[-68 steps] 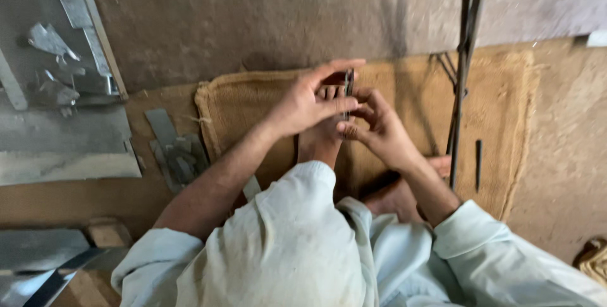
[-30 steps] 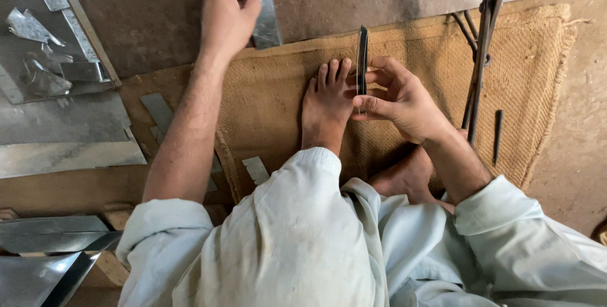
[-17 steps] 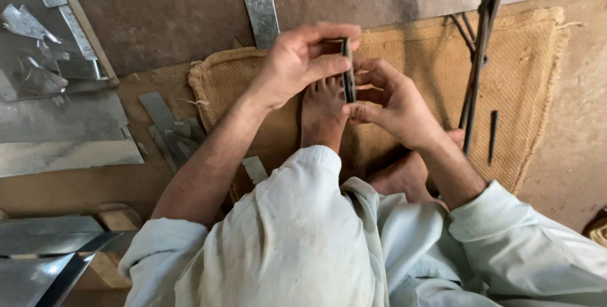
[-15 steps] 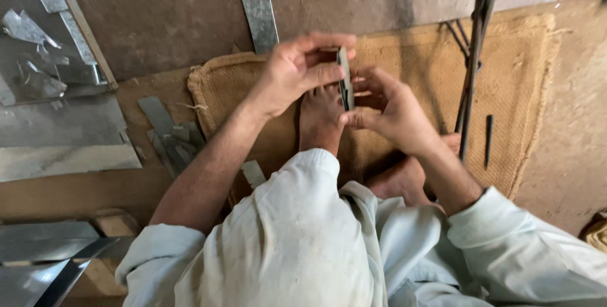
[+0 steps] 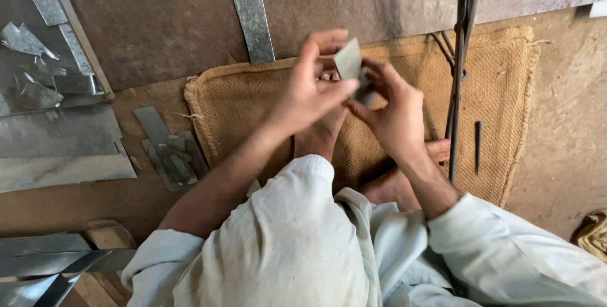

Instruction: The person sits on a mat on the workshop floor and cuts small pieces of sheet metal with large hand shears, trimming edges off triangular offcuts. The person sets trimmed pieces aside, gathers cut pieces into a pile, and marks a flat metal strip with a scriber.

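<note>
I sit on the floor in pale clothing, one knee raised, with my bare foot on a burlap mat. Both hands are lifted in front of me and grip one small flat piece of grey sheet metal. My left hand pinches its left side with thumb and fingers. My right hand holds its lower right part, where a darker bit of the metal shows between the fingers. The piece is tilted so its flat face is toward me.
A metal strip lies on the floor past the mat. Several short strips are stacked left of the mat, beside larger metal sheets and offcuts. Thin dark rods and a short pin lie on the mat's right side.
My left hand reached out to the strip on the floor, then came back to my right hand. The metal piece, held edge-on before, is now turned flat toward me and lifted higher.
</note>
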